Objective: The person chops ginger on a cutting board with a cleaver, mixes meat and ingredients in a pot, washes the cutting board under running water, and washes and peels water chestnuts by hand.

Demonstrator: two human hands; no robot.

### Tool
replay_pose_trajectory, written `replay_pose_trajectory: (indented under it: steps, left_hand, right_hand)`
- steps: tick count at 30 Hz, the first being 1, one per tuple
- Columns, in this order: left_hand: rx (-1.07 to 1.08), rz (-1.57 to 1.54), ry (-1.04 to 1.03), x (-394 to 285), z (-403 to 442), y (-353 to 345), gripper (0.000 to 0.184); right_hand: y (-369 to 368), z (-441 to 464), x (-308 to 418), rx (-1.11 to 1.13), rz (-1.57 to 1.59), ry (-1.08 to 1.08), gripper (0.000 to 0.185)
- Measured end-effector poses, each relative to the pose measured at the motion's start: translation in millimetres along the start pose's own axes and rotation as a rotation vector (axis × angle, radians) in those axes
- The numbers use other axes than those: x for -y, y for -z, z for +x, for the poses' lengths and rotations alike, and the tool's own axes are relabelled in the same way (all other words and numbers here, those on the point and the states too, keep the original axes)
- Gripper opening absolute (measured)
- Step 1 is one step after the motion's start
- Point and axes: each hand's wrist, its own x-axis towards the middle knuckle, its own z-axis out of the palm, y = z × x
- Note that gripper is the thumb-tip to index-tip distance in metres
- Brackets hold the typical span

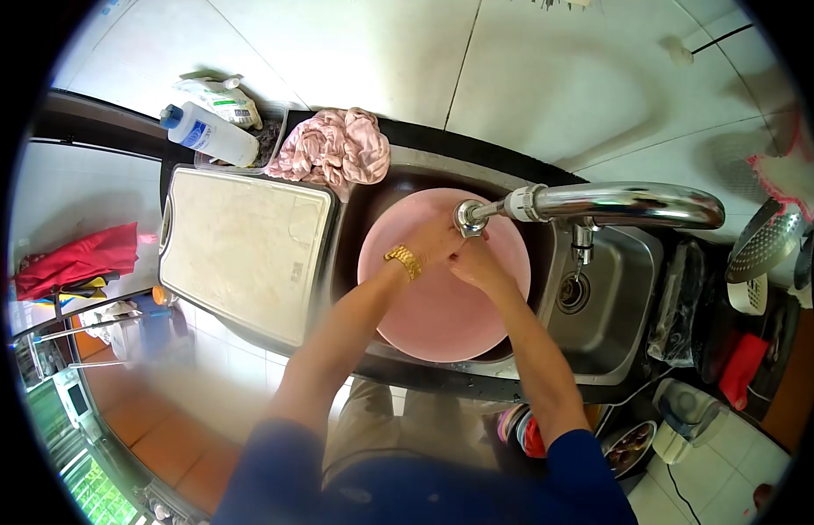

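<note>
Pink basin sits in the large sink bowl, under the spout; we judge this placing lets it catch what the spout delivers. Our left hand, bracelet at the wrist, and our right hand meet above the basin, near the spout, presumably to be within its stream.

Grip: we cannot tell for either hand whether the fingers are closed or hold something. The spout covers part of the left hand, and the fingers crowd together where the hands meet. We cannot make out whether water runs or stands in the basin, which also hides the floor of its bowl.

Board lies to the left, perhaps parked there to leave the bowl accessible. Cloth is bunched by its corner; its folds hide anything beneath. Bottle is nearby; we cannot read its small lettering.
</note>
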Motion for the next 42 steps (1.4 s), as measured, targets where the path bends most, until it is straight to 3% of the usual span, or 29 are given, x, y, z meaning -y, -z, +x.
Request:
replay_pose_trajectory:
  steps: [2, 3, 4, 5, 6, 7, 8, 10, 11, 12, 14, 15, 17, 19, 20, 22, 27, 28, 30, 31, 32, 33, 34, 35, 36, 37, 39, 40, 42]
  left_hand:
    - [0.008, -0.094, -0.034, 14.3, 3.3, 1.0, 0.025]
    - [0.132, -0.501, 0.289, 16.1, 0.3, 2.6, 0.025]
    - [0.255, -0.902, 0.609, 17.2, 1.5, 4.0, 0.024]
    - [0.256, -0.897, 0.608, 14.5, 1.0, -1.5, 0.024]
    - [0.04, -0.93, 0.637, 8.9, -4.8, -16.1, 0.027]
    - [-0.181, -0.958, 0.661, 3.8, -9.2, -29.4, 0.029]
    - [-0.182, -0.954, 0.665, -2.0, -10.4, -35.8, 0.029]
    - [-0.465, -1.048, 0.607, -18.1, -16.6, -43.4, 0.033]
    - [-0.471, -1.047, 0.606, -24.0, -18.2, -43.3, 0.033]
    - [-0.395, -0.763, 0.561, -27.8, -19.5, -39.6, 0.037]
    - [-0.255, -0.702, 0.664, -31.8, -30.3, -20.9, 0.041]
    - [-0.193, -0.932, 0.778, -32.8, -22.1, -9.6, 0.041]
    - [-0.428, -1.208, 0.61, -4.9, 1.1, -25.1, 0.05]
    - [-0.428, -0.953, 0.428, -31.1, -8.7, -16.5, 0.042]
    - [-0.438, -0.66, 0.302, -16.2, -7.8, -44.2, 0.04]
    - [-0.448, -0.366, 0.187, 4.5, -5.7, -68.7, 0.038]
    - [-0.397, -0.19, 0.117, 19.5, -0.6, -37.6, 0.04]
    - [-0.406, -0.186, 0.122, 15.9, -3.2, -37.0, 0.04]
    - [-0.063, 0.326, 0.199, -10.3, -12.5, -35.3, 0.038]
    - [-0.062, 0.326, 0.205, -15.0, -22.4, -38.7, 0.038]
    - [-0.155, 0.148, 0.072, -18.9, -34.8, -40.4, 0.037]
    - [-0.251, -0.028, -0.065, -21.6, -44.5, -36.1, 0.037]
    - [-0.26, -0.019, -0.065, -22.6, -55.9, -22.2, 0.037]
    - [-0.255, -0.444, -0.054, -22.7, -75.2, -0.7, 0.036]
    - [-0.199, -0.395, 0.022, -44.7, -98.8, 48.2, 0.033]
    - [-0.139, -0.343, 0.094, -68.9, -122.7, 99.1, 0.031]
    - [-0.383, -0.088, 0.215, -39.1, -157.8, 163.4, 0.025]
    - [-0.585, 0.088, 0.147, -11.1, -187.1, 202.9, 0.025]
    - [-0.846, 0.378, 0.236, 48.7, -246.6, 289.1, 0.023]
  right_hand:
    - [-2.6, -1.5, 3.2, -0.068, 0.001, -0.012, 0.019]
    - [-7.4, -1.2, 4.4, -0.103, 0.138, -0.07, 0.019]
    - [-14.4, 0.2, 6.1, -0.12, 0.44, -0.152, 0.019]
    - [-16.6, 4.8, 6.5, -0.078, 1.028, -0.285, 0.024]
    - [-19.4, 6.7, 6.9, -0.078, 1.033, -0.286, 0.024]
    - [-22.4, 8.7, 6.8, -0.154, 0.931, -0.308, 0.025]
    - [-26.2, 12.0, 6.8, -0.227, 0.829, -0.328, 0.026]
    - [-35.1, 13.4, 6.1, -0.369, 0.623, -0.374, 0.029]
    - [-33.0, 16.5, 9.7, -0.395, 0.569, -0.379, 0.029]
    - [-30.9, 18.9, 16.0, -0.422, 0.514, -0.385, 0.03]
    - [-30.0, 15.0, 30.0, -0.287, -0.124, -0.646, 0.031]
    - [-46.9, 1.1, 23.7, -0.397, 0.163, -0.344, 0.031]
    - [-70.9, -19.9, 31.1, -0.492, 0.825, -0.142, 0.028]
    - [-60.0, -20.8, 20.6, -0.444, 1.191, -0.265, 0.025]
    - [-39.7, -13.5, -18.9, -0.319, 0.457, -0.267, 0.026]
    - [-37.5, -11.5, -32.3, -0.16, -0.275, -0.234, 0.028]
    - [-67.9, -23.1, 50.5, -0.351, 1.376, -0.299, 0.019]
    - [-69.9, -21.5, 45.3, -0.368, 1.456, -0.292, 0.019]
    - [-42.7, -6.3, -16.2, -0.322, 1.256, -0.22, 0.019]
    - [-8.6, 15.2, -71.8, -0.239, 0.8, -0.145, 0.019]
    - [13.3, 24.9, -106.5, -0.139, 0.391, -0.105, 0.019]
    - [13.2, 29.8, -101.5, -0.055, 0.301, -0.144, 0.019]
    - [12.6, 34.3, -94.8, 0.033, 0.208, -0.175, 0.018]
    - [-3.2, 35.9, -79.1, -0.117, 0.726, -0.165, 0.018]
    - [-13.8, 33.1, -65.8, -0.275, 1.244, -0.155, 0.019]
    - [-16.8, 34.0, -53.2, -0.275, 1.247, -0.144, 0.019]
    - [-18.8, 33.7, -34.4, -0.173, 1.388, -0.332, 0.025]
    - [-21.7, 28.1, -32.4, -0.184, 1.391, -0.324, 0.025]
    - [-29.4, 13.9, -37.7, -0.294, 1.204, -0.392, 0.026]
